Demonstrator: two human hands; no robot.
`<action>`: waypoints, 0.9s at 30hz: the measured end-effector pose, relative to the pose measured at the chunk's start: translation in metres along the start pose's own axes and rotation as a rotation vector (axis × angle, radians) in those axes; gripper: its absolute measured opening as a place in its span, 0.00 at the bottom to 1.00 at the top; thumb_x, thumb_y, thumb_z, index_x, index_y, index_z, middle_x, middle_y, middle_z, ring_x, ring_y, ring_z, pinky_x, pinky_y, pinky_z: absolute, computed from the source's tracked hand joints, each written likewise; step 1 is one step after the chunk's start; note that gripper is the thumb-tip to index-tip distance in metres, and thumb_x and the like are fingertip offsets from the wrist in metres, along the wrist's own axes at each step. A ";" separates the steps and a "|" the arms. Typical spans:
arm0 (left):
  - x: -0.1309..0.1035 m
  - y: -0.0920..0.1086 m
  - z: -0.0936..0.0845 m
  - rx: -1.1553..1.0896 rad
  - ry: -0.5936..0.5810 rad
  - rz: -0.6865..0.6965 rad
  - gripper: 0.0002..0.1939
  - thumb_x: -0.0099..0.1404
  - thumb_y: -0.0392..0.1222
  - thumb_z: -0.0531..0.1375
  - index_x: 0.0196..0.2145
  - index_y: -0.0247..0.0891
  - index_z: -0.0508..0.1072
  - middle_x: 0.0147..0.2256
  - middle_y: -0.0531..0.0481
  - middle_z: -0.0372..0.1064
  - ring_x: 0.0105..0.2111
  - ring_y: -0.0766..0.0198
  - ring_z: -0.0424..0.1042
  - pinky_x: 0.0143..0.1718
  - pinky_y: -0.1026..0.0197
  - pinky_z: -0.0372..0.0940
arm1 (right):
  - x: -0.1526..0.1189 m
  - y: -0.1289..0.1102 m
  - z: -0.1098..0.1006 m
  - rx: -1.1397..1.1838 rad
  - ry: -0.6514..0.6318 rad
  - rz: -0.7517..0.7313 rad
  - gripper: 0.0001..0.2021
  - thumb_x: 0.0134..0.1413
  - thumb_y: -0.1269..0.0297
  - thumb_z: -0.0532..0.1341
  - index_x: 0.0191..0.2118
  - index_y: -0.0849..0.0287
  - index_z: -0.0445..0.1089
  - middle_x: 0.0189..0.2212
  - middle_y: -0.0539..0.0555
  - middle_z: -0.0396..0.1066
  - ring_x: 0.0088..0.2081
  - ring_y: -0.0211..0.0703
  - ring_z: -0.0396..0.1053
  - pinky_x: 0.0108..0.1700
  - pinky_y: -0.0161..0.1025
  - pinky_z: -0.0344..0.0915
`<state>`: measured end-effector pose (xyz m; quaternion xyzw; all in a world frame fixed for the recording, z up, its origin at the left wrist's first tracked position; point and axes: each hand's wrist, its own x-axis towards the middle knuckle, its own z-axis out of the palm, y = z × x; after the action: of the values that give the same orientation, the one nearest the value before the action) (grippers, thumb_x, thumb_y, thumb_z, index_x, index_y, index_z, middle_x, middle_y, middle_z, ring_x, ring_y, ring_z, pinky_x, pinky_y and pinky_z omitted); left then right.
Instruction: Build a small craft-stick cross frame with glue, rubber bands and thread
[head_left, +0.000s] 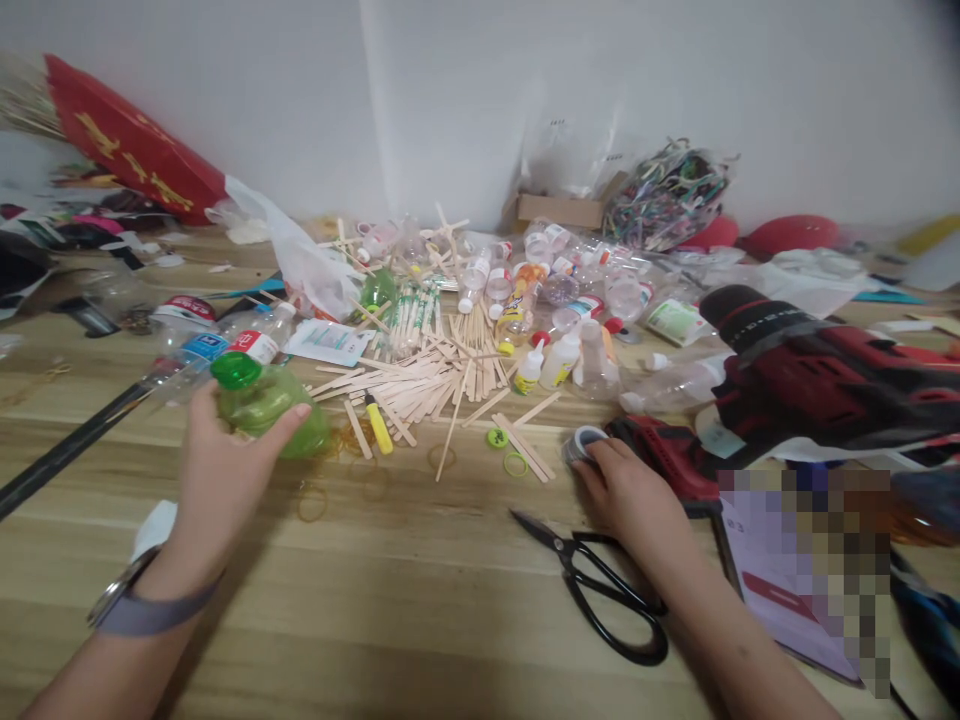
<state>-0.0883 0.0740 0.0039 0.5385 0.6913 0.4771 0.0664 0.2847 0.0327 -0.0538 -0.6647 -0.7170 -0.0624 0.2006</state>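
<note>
The head view shows a wooden counter (420, 620). A red-and-black drill (817, 375) stands at the right; black scissors (568, 560) lie just beside the right hand (630, 495). The left hand (221, 475) has its grip wrapped around a green bottle (274, 393) on the left side. The right grip touches a small roll (576, 450); whether it pinches, I cannot tell.
</note>
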 end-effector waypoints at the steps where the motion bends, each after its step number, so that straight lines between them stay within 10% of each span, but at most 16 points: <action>1: -0.005 0.007 -0.005 -0.013 0.016 -0.020 0.35 0.55 0.50 0.67 0.56 0.32 0.62 0.50 0.38 0.70 0.48 0.47 0.72 0.52 0.44 0.66 | 0.000 0.001 -0.002 0.035 0.015 -0.019 0.09 0.61 0.65 0.53 0.30 0.58 0.66 0.30 0.58 0.70 0.28 0.50 0.70 0.27 0.42 0.62; 6: -0.043 0.041 -0.019 -0.197 -0.348 -0.098 0.33 0.49 0.51 0.70 0.51 0.40 0.67 0.44 0.46 0.74 0.43 0.50 0.75 0.46 0.49 0.69 | -0.005 -0.004 -0.019 0.249 0.070 -0.138 0.08 0.63 0.62 0.53 0.34 0.57 0.65 0.31 0.54 0.68 0.32 0.45 0.69 0.34 0.39 0.65; 11: -0.078 0.055 0.009 -0.478 -0.797 -0.123 0.32 0.53 0.52 0.70 0.53 0.44 0.64 0.47 0.48 0.73 0.46 0.52 0.73 0.48 0.52 0.67 | -0.012 -0.017 -0.025 0.425 0.090 -0.201 0.05 0.60 0.69 0.55 0.32 0.55 0.65 0.29 0.51 0.68 0.30 0.41 0.67 0.31 0.35 0.64; 19: -0.074 0.053 0.068 -0.351 -0.728 0.213 0.34 0.58 0.51 0.67 0.57 0.42 0.58 0.55 0.42 0.64 0.55 0.49 0.65 0.57 0.46 0.60 | -0.014 -0.023 -0.031 0.540 0.097 -0.246 0.06 0.56 0.73 0.55 0.31 0.55 0.65 0.29 0.51 0.69 0.30 0.40 0.68 0.27 0.34 0.62; 27: -0.076 0.043 0.085 -0.290 -0.631 0.272 0.37 0.60 0.50 0.66 0.61 0.44 0.52 0.58 0.41 0.62 0.58 0.49 0.63 0.58 0.45 0.60 | -0.015 -0.023 -0.032 0.586 0.105 -0.291 0.07 0.54 0.75 0.55 0.32 0.55 0.65 0.31 0.52 0.71 0.31 0.41 0.70 0.31 0.35 0.66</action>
<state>0.0239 0.0613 -0.0419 0.7311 0.4842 0.3850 0.2876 0.2696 0.0050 -0.0264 -0.4649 -0.7807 0.0844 0.4089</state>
